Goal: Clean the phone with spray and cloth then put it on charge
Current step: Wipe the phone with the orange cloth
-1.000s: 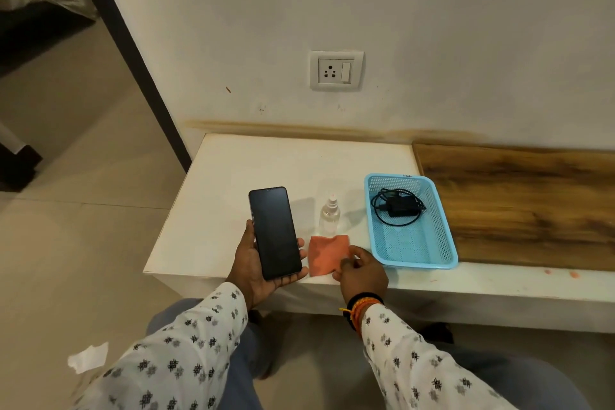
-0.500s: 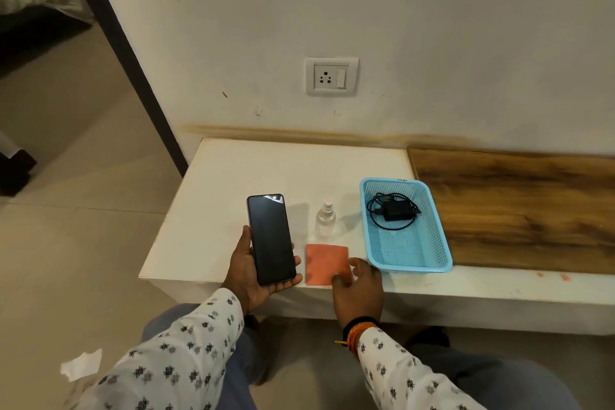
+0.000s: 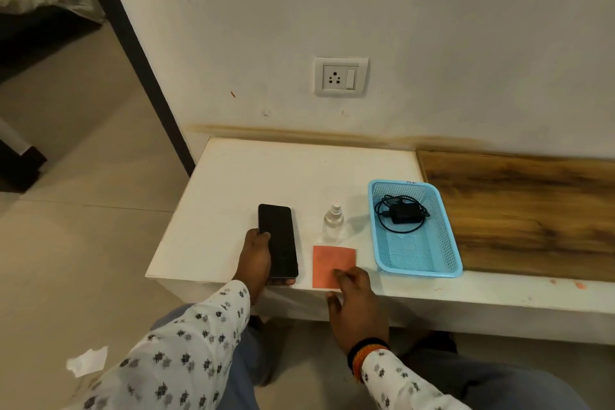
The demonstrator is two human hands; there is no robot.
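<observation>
Fingertips of my right hand point(image 3: 357, 301) rest on the near corner of the orange cloth point(image 3: 333, 266), fingers fairly straight and holding nothing; the cloth lies flat and square on the white ledge point(image 3: 233, 176), near its front edge. Just left of it, my left hand point(image 3: 258, 260) grips the phone point(image 3: 278, 240) by its lower half, thumb on its left edge, fingertips showing past the bottom end. The phone is face up with the screen dark, and it sits low over the ledge between my left hand and the cloth; whether its far end touches the surface I cannot tell. I see no droplets or wet sheen on the glass, and smudges are too fine to make out.

Beyond the cloth stands the small clear spray bottle point(image 3: 332, 221), upright with its cap on, apart from both hands. To its right is the blue basket point(image 3: 446, 243), with the black charger point(image 3: 402, 213) and its coiled cable lying in the far end. Farther back, on the wall, the socket point(image 3: 341, 77) has nothing plugged in.

My judgement is that the task is barely under way: phone in hand and cloth under my fingers, but spraying, wiping, fetching the charger, plugging it in and connecting the phone all look left to do.
</observation>
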